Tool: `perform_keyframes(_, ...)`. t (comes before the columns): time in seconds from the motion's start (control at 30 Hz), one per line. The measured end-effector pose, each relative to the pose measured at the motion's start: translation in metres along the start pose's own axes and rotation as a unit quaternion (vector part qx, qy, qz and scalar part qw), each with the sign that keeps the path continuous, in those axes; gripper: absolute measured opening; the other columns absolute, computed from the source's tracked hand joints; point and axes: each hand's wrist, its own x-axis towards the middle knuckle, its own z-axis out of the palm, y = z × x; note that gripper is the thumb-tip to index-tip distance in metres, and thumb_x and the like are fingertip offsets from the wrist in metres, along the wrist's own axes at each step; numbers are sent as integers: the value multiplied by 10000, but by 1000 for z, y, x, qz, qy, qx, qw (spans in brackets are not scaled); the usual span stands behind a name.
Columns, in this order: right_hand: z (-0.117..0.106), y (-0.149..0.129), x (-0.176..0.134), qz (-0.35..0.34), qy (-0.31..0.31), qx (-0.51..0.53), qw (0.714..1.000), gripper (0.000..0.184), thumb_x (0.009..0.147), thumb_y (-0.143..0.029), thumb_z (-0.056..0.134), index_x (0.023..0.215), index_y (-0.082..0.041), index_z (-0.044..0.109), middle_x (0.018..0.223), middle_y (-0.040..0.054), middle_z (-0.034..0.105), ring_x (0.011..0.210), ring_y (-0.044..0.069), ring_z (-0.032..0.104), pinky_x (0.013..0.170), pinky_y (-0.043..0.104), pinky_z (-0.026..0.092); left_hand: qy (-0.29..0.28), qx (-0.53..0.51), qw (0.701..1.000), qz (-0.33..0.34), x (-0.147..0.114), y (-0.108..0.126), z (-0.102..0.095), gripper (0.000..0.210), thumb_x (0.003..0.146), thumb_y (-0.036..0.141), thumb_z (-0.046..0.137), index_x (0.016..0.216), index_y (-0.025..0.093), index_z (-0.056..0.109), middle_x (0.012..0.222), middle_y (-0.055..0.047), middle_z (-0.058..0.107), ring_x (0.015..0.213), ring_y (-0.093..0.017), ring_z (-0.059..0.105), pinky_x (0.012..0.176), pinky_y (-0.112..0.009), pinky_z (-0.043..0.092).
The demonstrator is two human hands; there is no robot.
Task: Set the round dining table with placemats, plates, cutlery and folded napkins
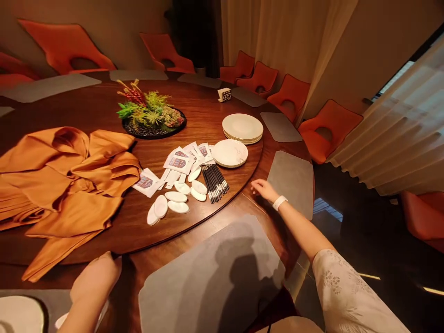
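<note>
My left hand (97, 277) is closed at the rim of the round wooden turntable (204, 111), back of the hand up, fingertips hidden. My right hand (265, 189) hovers beside the turntable's right edge, fingers loosely bent and holding nothing. Nearest to it is a row of black chopsticks (215, 182) with silvery ends. Left of these lie several small white oval dishes (176, 196) and printed white packets (178, 159). Two stacks of plates, a front stack (231, 152) and a rear stack (243, 127), stand behind the chopsticks. Orange cloth (72, 175) is heaped on the left.
A plant arrangement (152, 113) sits on the turntable. Grey placemats, one right before me (215, 277), ring the outer table. At lower left is a white plate (21, 314); a white dish is partly behind my left wrist. Orange chairs (329, 127) surround the table.
</note>
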Motion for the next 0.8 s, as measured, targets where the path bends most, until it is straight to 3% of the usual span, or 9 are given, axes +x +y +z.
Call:
perform_keyframes(0.1, -50, -18, 102, 64, 77, 64, 993, 192, 966, -301, 520, 934, -134, 608, 806, 21, 659, 539, 63, 564, 507, 167, 461, -38, -6, 996, -76, -33, 38, -9, 497, 786, 609, 335, 803, 271, 699, 812, -81, 768, 818, -350, 726, 782, -494, 569)
perform_keyframes(0.17, -73, -31, 171, 104, 120, 109, 981, 242, 972, -351, 547, 1018, -117, 588, 800, 14, 653, 533, 45, 561, 535, 149, 480, -37, -91, 991, -87, -64, 66, -8, 532, 734, 700, 324, 738, 333, 709, 810, -17, 778, 857, -345, 730, 830, -485, 572)
perform_keyframes(0.27, -85, -41, 258, 129, 114, 115, 978, 352, 1002, -420, 487, 1145, -101, 530, 798, 20, 640, 549, 45, 576, 580, 163, 525, -20, -244, 965, -90, -114, 118, 2, 497, 675, 760, 406, 717, 400, 746, 868, 62, 783, 922, -312, 737, 863, -412, 587)
perform_keyframes(0.37, -79, -34, 314, 171, 158, 111, 966, 505, 945, -491, 562, 1252, -105, 454, 873, 67, 652, 584, 102, 628, 555, 226, 581, -23, -321, 943, -85, -152, 180, 7, 519, 683, 760, 510, 778, 340, 801, 923, 9, 784, 904, -303, 744, 822, -339, 605)
perform_keyframes(0.47, -69, -21, 336, 190, 237, 111, 946, 667, 854, -469, 685, 1332, -102, 401, 1002, 140, 665, 643, 171, 683, 531, 282, 617, -27, -349, 934, -68, -171, 236, 2, 501, 740, 711, 545, 850, 303, 814, 978, -13, 782, 926, -279, 743, 838, -300, 597)
perform_keyframes(0.57, -68, -16, 334, 155, 237, 101, 954, 471, 920, -381, 583, 1282, -97, 478, 1057, 170, 670, 683, 191, 712, 543, 287, 633, -29, -358, 931, -62, -180, 273, -5, 487, 808, 657, 532, 938, 276, 806, 1021, -32, 778, 952, -261, 736, 878, -301, 582)
perform_keyframes(0.7, -86, -22, 320, 110, 242, 162, 950, 314, 913, -148, 455, 1217, -132, 535, 1156, 141, 670, 804, 176, 733, 613, 278, 652, -27, -369, 927, -67, -194, 300, -9, 474, 879, 591, 496, 1029, 242, 779, 1075, -57, 767, 953, -242, 724, 884, -312, 570)
perform_keyframes(0.8, -114, -29, 302, 59, 280, 175, 942, 280, 884, -131, 437, 1129, -137, 571, 1174, 138, 676, 929, 212, 732, 642, 308, 663, -45, -393, 917, -60, -207, 309, -13, 458, 904, 553, 489, 1092, 230, 754, 1095, -63, 757, 935, -221, 714, 847, -302, 567)
